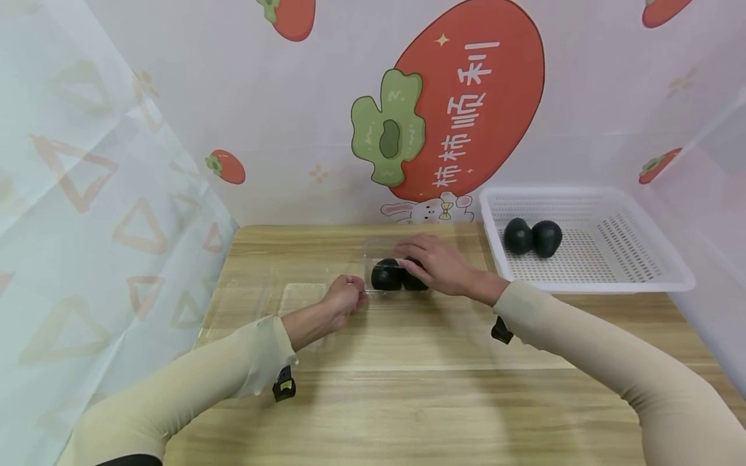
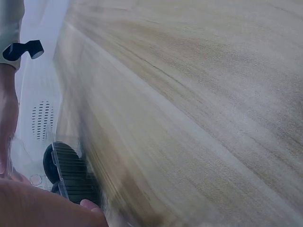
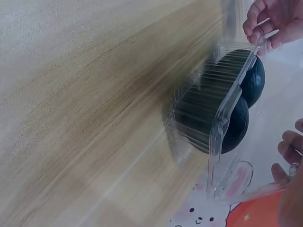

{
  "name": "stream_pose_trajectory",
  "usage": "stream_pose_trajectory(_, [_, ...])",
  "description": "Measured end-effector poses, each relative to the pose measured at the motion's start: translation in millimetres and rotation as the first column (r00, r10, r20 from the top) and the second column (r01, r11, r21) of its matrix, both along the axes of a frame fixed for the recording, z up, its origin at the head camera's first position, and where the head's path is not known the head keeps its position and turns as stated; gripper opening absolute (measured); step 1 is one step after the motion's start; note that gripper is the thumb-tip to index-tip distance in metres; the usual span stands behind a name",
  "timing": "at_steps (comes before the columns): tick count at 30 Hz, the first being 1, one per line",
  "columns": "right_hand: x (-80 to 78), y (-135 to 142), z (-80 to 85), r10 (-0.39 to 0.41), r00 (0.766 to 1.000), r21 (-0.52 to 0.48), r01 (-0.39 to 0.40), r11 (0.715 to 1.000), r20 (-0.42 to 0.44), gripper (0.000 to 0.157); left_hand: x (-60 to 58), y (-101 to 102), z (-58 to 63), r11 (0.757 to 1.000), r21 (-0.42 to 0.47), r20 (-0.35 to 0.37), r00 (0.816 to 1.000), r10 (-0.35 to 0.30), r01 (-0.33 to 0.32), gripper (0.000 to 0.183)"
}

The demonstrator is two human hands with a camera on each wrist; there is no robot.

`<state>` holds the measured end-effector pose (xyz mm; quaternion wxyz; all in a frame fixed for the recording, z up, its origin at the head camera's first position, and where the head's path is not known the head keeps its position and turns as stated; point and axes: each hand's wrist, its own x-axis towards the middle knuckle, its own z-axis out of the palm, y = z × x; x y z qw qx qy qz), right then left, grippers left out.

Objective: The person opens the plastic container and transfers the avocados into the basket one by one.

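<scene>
A clear plastic clamshell box [image 1: 381, 289] with ribbed sides stands near the back middle of the table. Two dark green avocados [image 3: 253, 81] sit side by side in it. My left hand [image 1: 345, 295] pinches the box's front left corner; in the right wrist view its thumb and fingertips meet at the box's end. From the right, my right hand [image 1: 434, 264] reaches over the box and covers part of one avocado. Its curled fingers [image 3: 289, 144] hold the edge of the raised clear lid [image 3: 246, 194].
A white perforated basket [image 1: 600, 275] holds two more avocados [image 1: 546, 239] at the back right. More clear plastic packaging [image 1: 303, 301] lies on the wooden table [image 1: 408, 408] at the left. A printed sheet [image 1: 291, 116] hangs behind the table.
</scene>
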<state>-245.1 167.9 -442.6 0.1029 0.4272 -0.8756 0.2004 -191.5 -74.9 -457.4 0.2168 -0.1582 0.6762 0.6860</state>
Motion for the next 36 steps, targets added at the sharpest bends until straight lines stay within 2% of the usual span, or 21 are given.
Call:
stream_pose_trajectory(5, [-2.3,2.2,0.9,-0.016,1.000,-0.016,0.016,1.000,0.007,0.035,-3.3,0.8,3.2,1.000,-0.014,0.007,1.000,-0.012,0.012,0.028])
stream_pose_trajectory(15, [-5.4,6.0,5.0,-0.069,0.993,-0.053,0.074,0.996,0.100,0.038,-15.4,-3.4,8.1,0.994,-0.068,0.020,0.996,-0.082,0.083,0.036])
stream_pose_trajectory(22, [-7.7,4.9,7.1,-0.103,0.983,-0.077,0.116,0.990,0.152,0.038,-22.0,-2.2,5.4,0.996,-0.070,-0.003,0.999,-0.047,0.047,0.035])
stream_pose_trajectory(25, [-9.6,4.0,7.5,-0.103,0.980,-0.083,0.118,0.989,0.167,0.037,-22.5,-2.5,1.1,0.993,-0.109,-0.048,0.998,-0.052,0.046,0.034])
stream_pose_trajectory(28, [-12.0,4.0,9.5,-0.100,0.977,-0.092,0.119,0.989,0.188,0.037,-20.9,-1.2,-3.7,0.978,-0.196,-0.133,0.986,-0.098,0.070,0.041])
stream_pose_trajectory(31, [-14.7,4.9,12.8,-0.095,0.974,-0.103,0.118,0.988,0.205,0.038,-18.8,1.0,-7.3,0.953,-0.283,-0.217,0.961,-0.171,0.106,0.052])
stream_pose_trajectory(36, [-20.1,6.1,15.9,-0.093,0.969,-0.112,0.121,0.986,0.229,0.039,-15.8,4.3,-5.9,0.927,-0.328,-0.248,0.931,-0.268,0.179,0.066])
